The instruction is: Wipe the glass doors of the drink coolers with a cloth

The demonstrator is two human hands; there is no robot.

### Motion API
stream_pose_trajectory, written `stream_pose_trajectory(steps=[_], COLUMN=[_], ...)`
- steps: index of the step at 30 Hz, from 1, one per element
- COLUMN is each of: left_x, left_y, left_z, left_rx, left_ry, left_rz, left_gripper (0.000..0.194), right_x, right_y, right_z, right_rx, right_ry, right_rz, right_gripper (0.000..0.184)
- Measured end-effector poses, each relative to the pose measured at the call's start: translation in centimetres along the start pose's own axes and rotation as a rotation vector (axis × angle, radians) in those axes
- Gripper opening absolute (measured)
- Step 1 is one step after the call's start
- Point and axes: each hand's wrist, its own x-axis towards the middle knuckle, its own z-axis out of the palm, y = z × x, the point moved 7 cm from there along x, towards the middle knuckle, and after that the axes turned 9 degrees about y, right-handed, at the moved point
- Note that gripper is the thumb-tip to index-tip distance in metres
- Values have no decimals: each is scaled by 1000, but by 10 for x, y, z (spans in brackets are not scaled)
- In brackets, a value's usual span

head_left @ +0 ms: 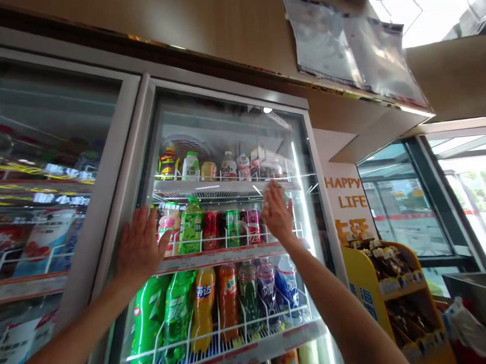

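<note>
My left hand [140, 247] lies flat with its fingers spread on the left edge of the glass door [229, 125] of a drinks fridge. My right hand [277, 211] presses flat on the same glass higher up and to the right, fingers stretched upward. Neither hand holds anything. Behind the glass, wire shelves [222, 189] carry small bottles and cans on top, cans [233, 228] and a green bottle [190, 226] in the middle, and large soda bottles [204, 303] below.
A second fridge with a glass door [45, 195] stands to the left. At the right are a yellow snack rack [387, 285], a wall sign reading HAPPY LIFE [345, 192], and windows [411, 211]. Plastic sheets [345, 47] hang overhead.
</note>
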Motion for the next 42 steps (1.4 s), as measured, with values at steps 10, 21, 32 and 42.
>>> stream_pose_trajectory(steps=[10,21,32,42], left_x=[5,5,7,7], left_y=[-6,-9,-6,-7], left_z=[7,11,5,2], left_rx=[37,75,-3,-78], left_ry=[12,-14,39,53], left_rz=[1,-6,9,-20], left_gripper=[60,62,63,63], right_x=[46,80,68,51], right_y=[-45,79,47,-120], right_z=[25,-3,-7,44], right_rx=[73,-27,-91,29], right_ry=[-32,110,-27,-100], right_rz=[-109,361,165,-308], right_gripper=[52,54,54,53])
